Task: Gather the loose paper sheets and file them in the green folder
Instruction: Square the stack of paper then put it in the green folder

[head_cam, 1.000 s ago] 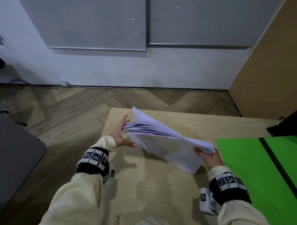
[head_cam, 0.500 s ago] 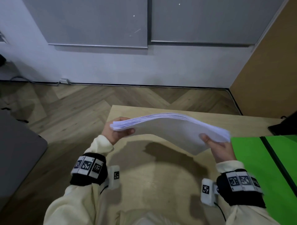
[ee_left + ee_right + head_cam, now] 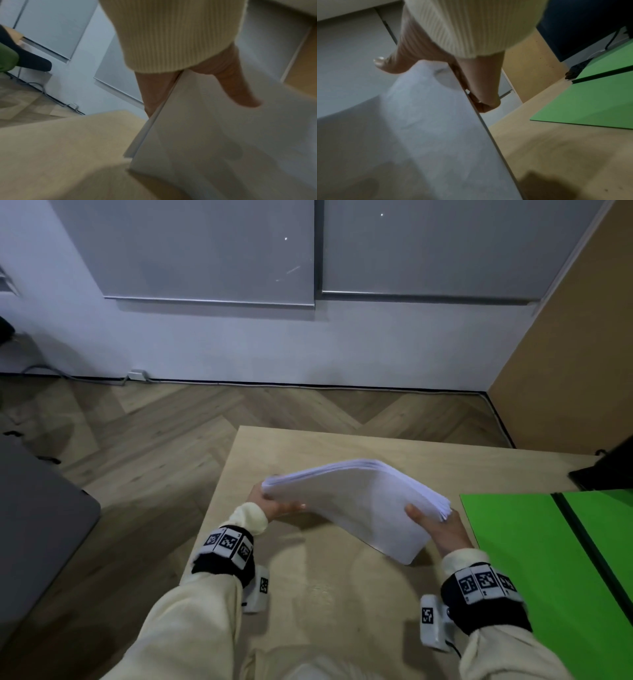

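A thick stack of white paper sheets [image 3: 356, 501] hangs tilted above the wooden table [image 3: 342, 594], its near corner dipping toward the tabletop. My left hand [image 3: 270, 505] grips the stack's left edge, thumb on the near face [image 3: 240, 86]. My right hand [image 3: 442, 525] grips the right edge, thumb on the near face and fingers behind [image 3: 481, 97]. The open green folder [image 3: 548, 559] lies flat on the table just right of my right hand, a dark spine down its middle [image 3: 590, 105].
The table's left edge [image 3: 212, 508] drops to a herringbone wood floor. A dark object [image 3: 606, 470] sits at the table's far right corner. A grey surface [image 3: 34, 508] stands to the left on the floor.
The splayed sheets have been squared into a neat stack. Both hands have lifted it, tilted it, then lowered it slightly toward the table, still gripping each end.
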The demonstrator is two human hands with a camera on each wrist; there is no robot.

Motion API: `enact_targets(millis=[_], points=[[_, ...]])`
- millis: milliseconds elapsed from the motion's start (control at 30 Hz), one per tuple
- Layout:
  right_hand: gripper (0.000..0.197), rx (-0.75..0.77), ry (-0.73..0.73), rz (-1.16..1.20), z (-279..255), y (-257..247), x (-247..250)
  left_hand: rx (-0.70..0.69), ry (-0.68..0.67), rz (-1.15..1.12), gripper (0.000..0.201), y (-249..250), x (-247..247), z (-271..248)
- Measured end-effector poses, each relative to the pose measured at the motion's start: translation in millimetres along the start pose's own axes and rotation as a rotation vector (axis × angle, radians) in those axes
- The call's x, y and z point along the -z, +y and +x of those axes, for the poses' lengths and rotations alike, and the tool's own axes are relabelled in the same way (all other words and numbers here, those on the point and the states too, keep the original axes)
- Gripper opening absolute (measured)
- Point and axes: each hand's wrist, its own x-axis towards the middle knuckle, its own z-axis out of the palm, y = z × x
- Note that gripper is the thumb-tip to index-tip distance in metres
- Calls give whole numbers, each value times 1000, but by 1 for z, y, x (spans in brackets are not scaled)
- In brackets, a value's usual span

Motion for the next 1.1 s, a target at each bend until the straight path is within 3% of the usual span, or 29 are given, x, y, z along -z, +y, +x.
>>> enact_targets(millis=[33,133,200,300,367,433,533,600,767,833,900,1000,1100], points=[[108,-17,6,-20,0,-1,-2,30,20,1,45,1,-4,0],[73,-63,140,-50,1,-6,-4,54,8,70,42,5,-7,1],[60,-15,192,-46,6,-12,2,4,-2,55,34,18,0,2],[27,167,145,-149,4,-45,4,-241,58,120,36,58,13,-5],[26,257,57,-236,2,-69,3,-493,60,419,50,90,14,-15],[32,383,-38,-341,-7,-98,-5,-637,-3,608,67,118,4,-28],[38,590,-166,-513,-24,-134,-20,-592,-164,618,60,140,-16,-38],[43,655,-169,-509,-28,-144,-19,-542,-182,554,53,138,-17,-38],[65,508,-147,-319,-12,-118,19,-442,-112,150,12,121,5,-38],[55,471,-158,-157,-7,-102,28,-416,-96,38,27,113,13,-35],[33,445,-146,47,-6,-93,26,-386,-81,-28,20,103,16,-31],[51,359,-191,300,-5,-85,10,-338,-24,-132,18,93,10,-28],[51,328,-231,408,-10,-83,-8,-281,10,-293,14,87,3,-30]])
